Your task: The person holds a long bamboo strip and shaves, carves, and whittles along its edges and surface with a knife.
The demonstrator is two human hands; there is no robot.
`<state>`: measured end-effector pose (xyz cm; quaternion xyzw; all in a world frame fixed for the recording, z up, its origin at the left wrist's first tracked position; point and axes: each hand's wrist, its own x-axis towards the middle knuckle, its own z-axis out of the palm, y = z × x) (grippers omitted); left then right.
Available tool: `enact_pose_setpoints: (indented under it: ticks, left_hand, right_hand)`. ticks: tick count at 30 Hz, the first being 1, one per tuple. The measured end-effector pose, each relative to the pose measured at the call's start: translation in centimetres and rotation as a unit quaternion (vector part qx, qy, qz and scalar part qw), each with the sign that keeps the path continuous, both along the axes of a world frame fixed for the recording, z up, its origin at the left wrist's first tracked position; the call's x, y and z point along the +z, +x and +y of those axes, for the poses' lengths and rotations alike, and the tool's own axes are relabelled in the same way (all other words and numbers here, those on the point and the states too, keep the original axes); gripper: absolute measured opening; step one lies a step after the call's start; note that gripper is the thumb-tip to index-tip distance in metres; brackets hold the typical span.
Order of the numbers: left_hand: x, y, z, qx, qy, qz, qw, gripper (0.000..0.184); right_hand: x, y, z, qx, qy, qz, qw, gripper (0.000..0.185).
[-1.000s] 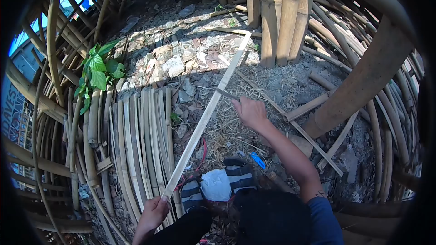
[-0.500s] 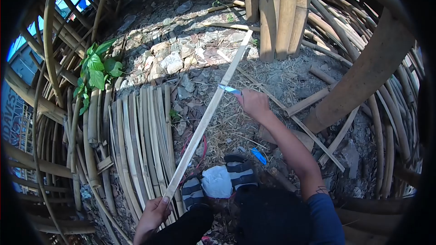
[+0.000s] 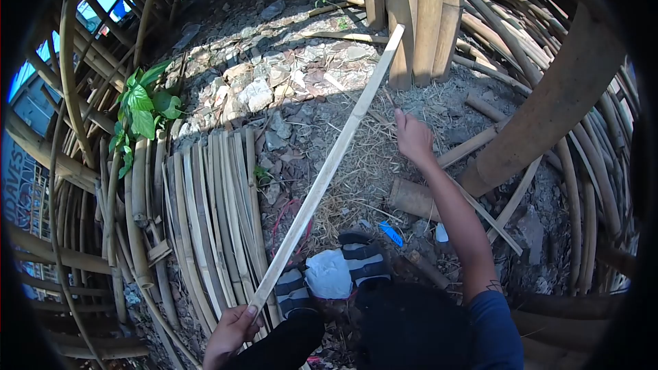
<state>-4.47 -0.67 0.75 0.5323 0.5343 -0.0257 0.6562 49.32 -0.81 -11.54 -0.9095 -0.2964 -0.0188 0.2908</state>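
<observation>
My left hand (image 3: 232, 332) is closed around the lower end of a long, pale bamboo strip (image 3: 322, 178). The strip slants up and to the right, its far end reaching in front of the standing bamboo poles. My right hand (image 3: 416, 138) is a fist to the right of the strip, apart from it. From that fist a knife (image 3: 391, 100) points up and left, its thin blade seen nearly edge-on; the handle is hidden by the fingers. Beside my left hand lies a row of split bamboo strips (image 3: 212, 219) on the ground.
Thick bamboo poles (image 3: 428, 20) stand ahead, and a leaning bamboo trunk (image 3: 548, 103) rises at right. A blue plastic piece (image 3: 391, 233), a short bamboo section (image 3: 415, 199) and a white cloth-like bundle (image 3: 327, 274) lie near my feet. Rubble (image 3: 257, 96) and a leafy plant (image 3: 142, 106) are ahead left.
My right hand with the knife has come off the strip and moved right and slightly up. The strip's far end has swung to the right; my left hand still holds its near end.
</observation>
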Motion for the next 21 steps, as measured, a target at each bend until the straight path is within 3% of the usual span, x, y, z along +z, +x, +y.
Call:
enact_pose_setpoints:
  ticks: [4,8,10,13,15,18,21]
  left_hand:
    - [-0.5,0.2,0.2,0.020,-0.026,-0.015,0.999,0.038]
    - [-0.3,0.1,0.2,0.015,-0.006,-0.014,1.000,0.039]
    - [-0.6,-0.4,0.1,0.017,0.000,-0.012,1.000,0.039]
    - [0.1,0.2,0.2,0.015,0.018,0.004,1.000,0.039]
    - [-0.1,0.4,0.0,0.015,0.027,0.013,0.999,0.039]
    - [-0.5,0.2,0.3,0.039,0.023,0.020,0.999,0.040]
    - [-0.4,-0.5,0.3,0.037,0.003,0.003,0.999,0.040]
  right_hand:
    - [0.1,-5.0,-1.2,0.067,0.136,0.069,0.986,0.051]
    - [1.8,-10.4,-2.2,0.158,0.118,0.106,0.975,0.049]
    - [1.8,-11.8,-2.5,0.292,0.112,-0.070,0.947,0.047]
    - [0.6,-8.0,-0.6,0.195,0.029,-0.063,0.978,0.045]
    - [-0.3,-6.7,0.0,0.243,0.021,-0.138,0.960,0.046]
    - [-0.1,-9.2,1.3,0.183,-0.037,-0.087,0.979,0.048]
    - [-1.4,-7.6,1.7,0.206,0.065,-0.178,0.960,0.047]
